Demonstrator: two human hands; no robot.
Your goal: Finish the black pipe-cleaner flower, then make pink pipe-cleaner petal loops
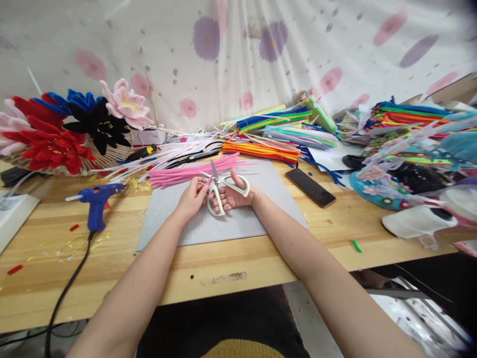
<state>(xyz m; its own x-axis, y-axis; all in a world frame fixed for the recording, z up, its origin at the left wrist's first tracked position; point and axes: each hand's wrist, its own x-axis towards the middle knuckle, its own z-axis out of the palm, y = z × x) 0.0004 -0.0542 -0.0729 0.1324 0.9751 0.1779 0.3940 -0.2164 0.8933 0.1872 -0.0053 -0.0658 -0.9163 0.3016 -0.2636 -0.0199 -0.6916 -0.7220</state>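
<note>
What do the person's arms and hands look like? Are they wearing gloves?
No gloves! The left hand and right hand are bare. Both forearms are bare too, with no sleeves showing and no watch or bracelet visible.

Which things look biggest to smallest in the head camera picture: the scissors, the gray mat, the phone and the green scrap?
1. Gray cutting mat
2. White-handled scissors and smartphone: too alike to rank
3. Green scrap
</note>
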